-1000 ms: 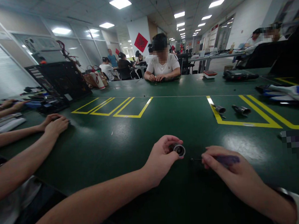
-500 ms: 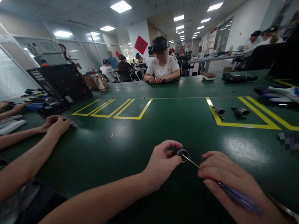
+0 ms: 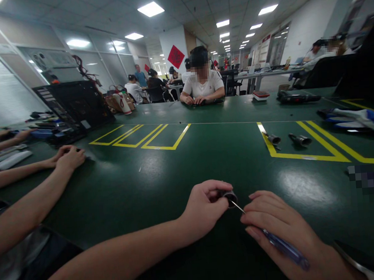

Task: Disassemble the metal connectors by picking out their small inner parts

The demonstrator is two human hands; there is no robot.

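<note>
Evidently work is midway: the small metal cup (image 3: 230,195) is pinched by the curled left hand (image 3: 205,207) over the tabletop (image 3: 114,197), toward its near edge; the right hand (image 3: 277,223) grips a screwdriver (image 3: 288,249), shaft (image 3: 239,207) at the cup's mouth, while two similar parts (image 3: 303,141) lie untouched toward the right edge

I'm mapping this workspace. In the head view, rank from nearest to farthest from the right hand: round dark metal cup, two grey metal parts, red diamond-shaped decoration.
1. Metal cup: just left of the right hand, in the left hand.
2. Grey metal parts: forward, by the yellow tape.
3. Red decoration: far background.
</note>
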